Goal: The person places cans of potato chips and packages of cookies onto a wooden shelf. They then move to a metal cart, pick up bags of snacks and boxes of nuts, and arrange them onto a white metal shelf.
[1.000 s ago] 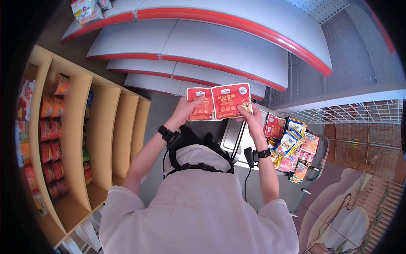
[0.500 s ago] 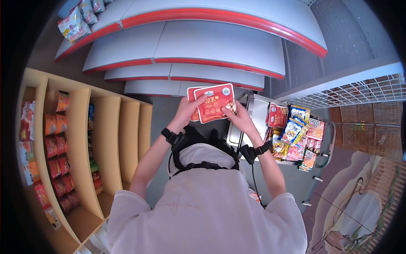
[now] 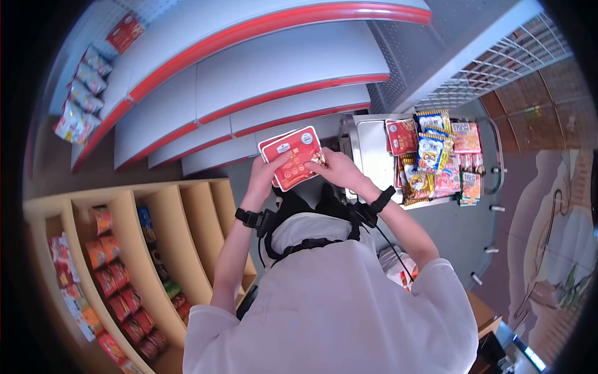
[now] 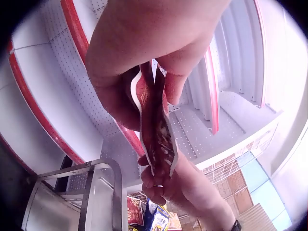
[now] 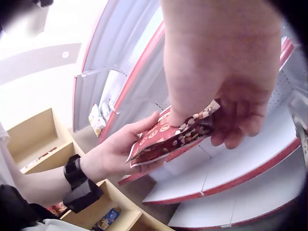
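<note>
Two red nut pouches are held one over the other in front of the body, the front pouch nearly covering the back one. My left hand grips their left side, thumb across the front face. On the right edge, my right hand pinches them with its thumb by the printed nuts. From the left wrist view, the two pouches show edge-on with a narrow gap between them. The right wrist view shows the pouches between both hands, fingers behind them.
White shelves with red edges rise ahead. On the upper one, at left, are a red pouch and several white snack bags. A metal trolley at right carries assorted snack packs. A wooden rack with packets stands left.
The pouches, side by side at first, have been slid together into a stack, and the hands have come closer. The head view has turned left, bringing the red pouch on the shelf into sight.
</note>
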Motion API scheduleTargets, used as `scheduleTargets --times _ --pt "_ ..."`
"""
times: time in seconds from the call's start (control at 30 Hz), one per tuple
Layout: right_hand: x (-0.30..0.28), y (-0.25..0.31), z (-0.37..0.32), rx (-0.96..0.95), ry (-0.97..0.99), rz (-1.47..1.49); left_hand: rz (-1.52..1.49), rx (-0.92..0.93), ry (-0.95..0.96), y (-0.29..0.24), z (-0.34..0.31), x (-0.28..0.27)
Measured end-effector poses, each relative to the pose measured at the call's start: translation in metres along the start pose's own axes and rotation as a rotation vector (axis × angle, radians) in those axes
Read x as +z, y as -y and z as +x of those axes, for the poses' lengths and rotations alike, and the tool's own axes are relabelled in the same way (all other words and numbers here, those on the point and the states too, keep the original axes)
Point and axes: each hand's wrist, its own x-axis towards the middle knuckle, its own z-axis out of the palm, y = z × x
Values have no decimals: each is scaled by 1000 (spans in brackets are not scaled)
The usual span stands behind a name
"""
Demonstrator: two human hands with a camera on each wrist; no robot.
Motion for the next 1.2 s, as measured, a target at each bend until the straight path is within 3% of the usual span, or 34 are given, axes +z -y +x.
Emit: scheduleTargets --times 0.4,0.5,0.57,0.77,0.83,0.97,1.07,1.2 --pt "-9 -17 -18 52 -64 -103 133 -46 115 3 14 23" --pt "-21 -28 -21 85 1 53 130 -57 114 1 13 26" --pt "-26 -48 -21 136 -239 361 133 -53 102 2 13 23" --pt "-64 -171 -9 251 -641 -370 122 -36 16 0 4 4" --pt "-75 -193 -12 328 -634 -481 100 -27 -22 0 2 -4" --pt "-77 -219 -10 279 -637 -375 97 -28 -99 -2 -7 -18" --pt "-75 -218 -2 329 -554 -358 62 -17 -103 2 -11 -27" --pt "-63 -189 14 194 -487 -208 65 -34 -92 -1 -15 -30"
